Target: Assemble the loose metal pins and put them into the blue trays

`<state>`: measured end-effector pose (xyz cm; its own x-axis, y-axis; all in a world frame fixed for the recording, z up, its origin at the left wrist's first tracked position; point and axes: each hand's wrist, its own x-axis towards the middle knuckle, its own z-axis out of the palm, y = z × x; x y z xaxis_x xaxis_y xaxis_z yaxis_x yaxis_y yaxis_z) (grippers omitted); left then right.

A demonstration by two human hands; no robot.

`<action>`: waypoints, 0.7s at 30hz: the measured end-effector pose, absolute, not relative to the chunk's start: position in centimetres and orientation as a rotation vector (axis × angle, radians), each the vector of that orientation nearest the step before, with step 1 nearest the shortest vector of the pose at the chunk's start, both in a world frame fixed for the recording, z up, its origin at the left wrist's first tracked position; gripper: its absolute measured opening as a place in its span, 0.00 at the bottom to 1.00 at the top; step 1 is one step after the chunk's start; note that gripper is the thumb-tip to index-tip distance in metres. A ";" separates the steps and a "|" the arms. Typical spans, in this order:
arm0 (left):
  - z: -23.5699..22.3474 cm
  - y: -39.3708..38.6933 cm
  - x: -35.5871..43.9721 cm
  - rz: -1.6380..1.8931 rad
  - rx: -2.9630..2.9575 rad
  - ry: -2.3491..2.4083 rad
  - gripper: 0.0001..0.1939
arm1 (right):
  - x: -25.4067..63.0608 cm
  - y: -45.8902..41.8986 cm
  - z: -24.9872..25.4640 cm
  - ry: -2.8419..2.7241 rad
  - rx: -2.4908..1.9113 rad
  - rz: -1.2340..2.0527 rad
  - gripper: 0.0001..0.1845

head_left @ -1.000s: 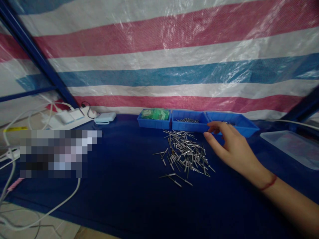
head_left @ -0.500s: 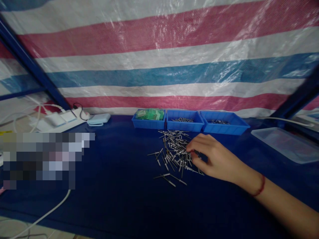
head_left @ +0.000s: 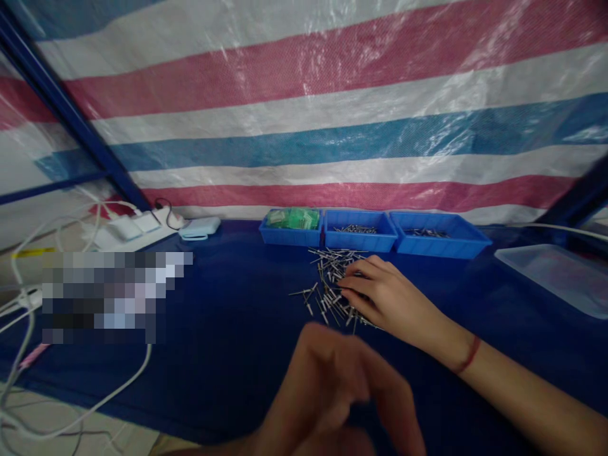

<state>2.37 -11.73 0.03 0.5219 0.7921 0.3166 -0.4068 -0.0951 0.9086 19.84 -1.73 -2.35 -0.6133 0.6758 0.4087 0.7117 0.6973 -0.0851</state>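
The left hand has just come into view, blurred and loosely bent in front of the right hand — both now seem within working reach of the pile of metal pins. The right hand has come further over the pile, fingers curled among the pins on the tabletop, just this side of the blue bins; whether either hand grips a pin I cannot tell — the right fingertips are partly lost in the clutter.
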 end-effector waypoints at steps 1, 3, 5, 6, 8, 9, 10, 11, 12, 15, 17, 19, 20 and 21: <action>0.3 -10.4 2.5 1.080 1.355 0.336 0.04 | 19.8 -1.8 -2.4 -2.481 -1.073 -0.108 0.11; 0.9 -8.1 2.8 1.046 1.403 0.483 0.04 | 19.8 -1.8 -2.4 -2.477 -1.062 -0.079 0.10; 1.3 -6.2 3.1 1.054 1.418 0.607 0.05 | 19.9 -1.9 -2.4 -2.475 -1.068 -0.052 0.09; 1.2 -5.4 3.1 1.099 1.437 0.667 0.04 | 19.9 -1.9 -2.4 -2.459 -1.081 -0.043 0.09; 0.5 -4.0 2.9 1.205 1.585 0.838 0.05 | 20.1 -1.8 -2.4 -2.385 -1.112 -0.019 0.09; 0.0 -3.4 2.7 1.299 1.681 0.914 0.06 | 20.2 -1.8 -2.4 -2.321 -1.124 0.006 0.09; -0.7 -2.8 2.5 1.356 1.779 0.957 0.07 | 20.4 -1.9 -2.4 -2.240 -1.138 0.054 0.09; -1.4 -2.4 2.3 1.385 1.863 0.977 0.09 | 20.5 -1.9 -2.3 -2.150 -1.157 0.128 0.08; -2.0 -2.0 2.1 1.381 1.908 0.998 0.11 | 20.6 -2.0 -2.2 -2.056 -1.174 0.226 0.08; -3.2 -1.7 2.0 1.285 1.949 1.012 0.15 | 20.5 -2.7 -1.8 -1.852 -1.187 0.590 0.10; -3.4 -2.0 2.2 1.221 1.954 0.968 0.15 | 20.2 -3.4 -1.6 -1.796 -1.148 0.797 0.11; -3.2 -2.4 2.3 1.194 1.948 0.919 0.13 | 19.7 -3.9 -1.4 -1.771 -1.104 0.932 0.12; -3.1 -2.6 2.3 1.193 1.946 0.897 0.11 | 19.5 -4.2 -1.3 -1.762 -1.088 0.976 0.12; -3.0 -2.7 2.4 1.201 1.945 0.878 0.09 | 19.3 -4.3 -1.2 -1.754 -1.078 1.008 0.12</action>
